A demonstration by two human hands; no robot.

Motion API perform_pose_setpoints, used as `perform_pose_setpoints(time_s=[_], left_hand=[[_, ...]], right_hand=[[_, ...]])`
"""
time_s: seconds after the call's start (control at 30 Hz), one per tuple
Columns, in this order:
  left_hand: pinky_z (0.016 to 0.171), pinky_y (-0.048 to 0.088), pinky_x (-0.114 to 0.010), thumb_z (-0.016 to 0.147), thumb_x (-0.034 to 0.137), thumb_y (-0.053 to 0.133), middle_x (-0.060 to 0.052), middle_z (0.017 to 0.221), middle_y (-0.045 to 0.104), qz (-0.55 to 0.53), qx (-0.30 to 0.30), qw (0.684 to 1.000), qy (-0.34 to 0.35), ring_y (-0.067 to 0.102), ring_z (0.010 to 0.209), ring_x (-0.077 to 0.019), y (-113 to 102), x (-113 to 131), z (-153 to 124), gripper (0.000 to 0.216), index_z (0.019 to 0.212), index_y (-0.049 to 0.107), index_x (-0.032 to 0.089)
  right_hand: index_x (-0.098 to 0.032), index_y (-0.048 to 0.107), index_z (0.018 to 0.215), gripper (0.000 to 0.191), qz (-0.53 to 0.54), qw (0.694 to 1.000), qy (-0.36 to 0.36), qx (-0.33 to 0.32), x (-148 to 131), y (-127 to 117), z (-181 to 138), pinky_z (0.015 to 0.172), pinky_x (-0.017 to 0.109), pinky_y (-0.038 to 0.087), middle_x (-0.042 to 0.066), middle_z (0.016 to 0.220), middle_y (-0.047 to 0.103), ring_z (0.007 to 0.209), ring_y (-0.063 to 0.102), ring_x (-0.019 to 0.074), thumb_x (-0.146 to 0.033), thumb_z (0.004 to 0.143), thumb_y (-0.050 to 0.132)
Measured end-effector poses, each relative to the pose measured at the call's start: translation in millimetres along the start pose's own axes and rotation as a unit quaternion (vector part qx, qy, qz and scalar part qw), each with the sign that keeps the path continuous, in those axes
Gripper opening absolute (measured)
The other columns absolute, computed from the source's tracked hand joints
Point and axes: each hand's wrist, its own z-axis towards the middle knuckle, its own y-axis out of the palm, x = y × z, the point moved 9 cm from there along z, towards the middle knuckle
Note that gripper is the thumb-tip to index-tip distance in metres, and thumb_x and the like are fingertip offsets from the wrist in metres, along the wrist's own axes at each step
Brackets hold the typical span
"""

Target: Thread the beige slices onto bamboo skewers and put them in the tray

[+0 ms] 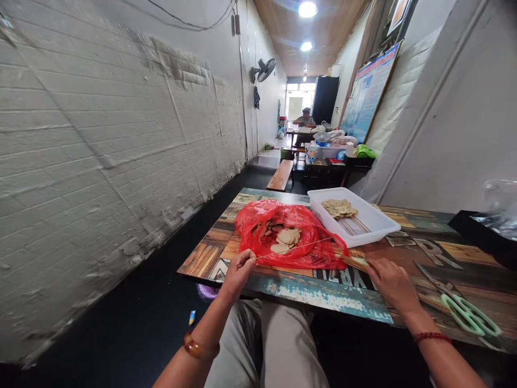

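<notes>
My left hand (241, 265) is closed in a pinch on the end of a thin bamboo skewer (297, 248), which slants up to the right across a red plastic bag (315, 258). The bag lies crumpled and open on the table, with flat round tan slices (288, 238) inside it. On the bag's right, my right hand (390, 280) has its fingers curled down at a bundle of bamboo skewers (354, 263); its fingertips are partly hidden. Behind the bag, a white plastic tray (379, 229) holds skewered tan slices (339, 208), their sticks pointing toward me.
Green-handled scissors (464, 312) lie to the right on the patterned wooden table (283, 291). A black box (480, 231) with clear plastic stands at the right edge. Beyond are a bench (281, 175), a cluttered table and a seated person (306, 118). A wall (121, 134) runs along the left.
</notes>
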Motion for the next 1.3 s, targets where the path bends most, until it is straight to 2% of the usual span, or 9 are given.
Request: perform_pose_setpoints(time_s=[0.13,0.3,0.47,0.6,0.73,0.87,1.0,1.1,1.3], left_hand=[[0.054,0.026,-0.022,0.074,0.034,0.046,0.004,0.056,0.037,0.006,-0.01,1.0,-0.002,0.034,0.055,-0.0101,10,-3,2,0.022,0.059,0.041,0.018],[0.056,0.028,-0.023,0.074,0.025,0.042,0.003,0.06,0.039,0.086,-0.034,0.993,0.071,0.037,0.06,-0.0109,25,18,1,0.016,0.06,0.039,0.018],[0.058,0.029,-0.024,0.072,0.017,0.041,0.002,0.061,0.042,0.15,-0.11,0.973,0.134,0.038,0.061,-0.0111,48,38,-8,0.014,0.058,0.039,0.018],[0.059,0.03,-0.024,0.075,0.019,0.043,0.001,0.061,0.044,0.132,-0.147,0.972,0.13,0.04,0.062,-0.0111,46,34,-11,0.016,0.059,0.043,0.017],[0.058,0.034,-0.022,0.081,0.029,0.047,0.0,0.066,0.052,0.075,-0.159,0.982,0.073,0.046,0.063,-0.0112,42,8,4,0.021,0.066,0.053,0.015],[0.064,0.04,-0.024,0.084,0.03,0.047,-0.002,0.069,0.056,0.128,-0.073,0.986,0.081,0.051,0.068,-0.0135,43,-12,44,0.023,0.071,0.058,0.015],[0.086,0.042,-0.033,0.08,0.016,0.049,-0.008,0.093,0.061,0.271,-0.063,0.948,0.153,0.055,0.096,-0.0203,66,-18,72,0.017,0.087,0.064,0.016],[0.092,0.04,-0.038,0.078,0.018,0.055,-0.012,0.105,0.057,0.326,-0.066,0.928,0.169,0.051,0.108,-0.0242,75,-29,76,0.023,0.098,0.064,0.015],[0.091,0.041,-0.038,0.077,0.023,0.06,-0.012,0.104,0.055,0.325,-0.067,0.928,0.168,0.052,0.105,-0.0234,72,-44,70,0.023,0.098,0.063,0.014]], right_hand=[[-0.015,0.062,0.106,0.03,0.04,0.997,0.02,0.066,-16,-44,14,0.076,0.035,0.043,0.011,0.098,0.067,0.088,0.061,0.0236,-0.034,0.094,0.041],[-0.017,0.062,0.107,0.024,0.142,0.983,-0.057,0.104,-97,-91,46,0.085,0.037,0.043,0.01,0.1,0.068,0.093,0.061,0.0232,-0.028,0.092,0.048],[-0.02,0.062,0.112,0.026,0.254,0.952,-0.173,0.014,-202,-83,57,0.078,0.038,0.048,0.01,0.096,0.069,0.089,0.063,0.0232,-0.027,0.093,0.046],[-0.021,0.062,0.109,0.028,0.377,0.908,-0.181,-0.01,-239,-71,43,0.071,0.032,0.053,0.006,0.088,0.071,0.08,0.066,0.0185,-0.018,0.094,0.039],[-0.022,0.064,0.097,0.023,0.473,0.877,-0.071,-0.051,-231,-42,45,0.073,0.03,0.053,0.005,0.089,0.072,0.081,0.067,0.018,-0.023,0.092,0.041],[-0.02,0.064,0.081,0.024,0.48,0.869,0.118,-0.026,-191,-1,71,0.067,0.031,0.049,0.005,0.076,0.07,0.07,0.065,0.0201,-0.032,0.087,0.044],[-0.017,0.064,0.082,0.033,0.477,0.863,0.17,-0.007,-177,28,94,0.059,0.029,0.046,0.006,0.07,0.068,0.064,0.062,0.0195,-0.037,0.088,0.039],[-0.017,0.065,0.082,0.035,0.482,0.855,0.191,-0.007,-174,41,96,0.054,0.027,0.044,0.003,0.063,0.065,0.059,0.06,0.0182,-0.039,0.087,0.038],[-0.016,0.067,0.082,0.036,0.49,0.846,0.211,-0.019,-175,53,88,0.057,0.026,0.043,0.003,0.064,0.065,0.06,0.059,0.0175,-0.039,0.086,0.039]])
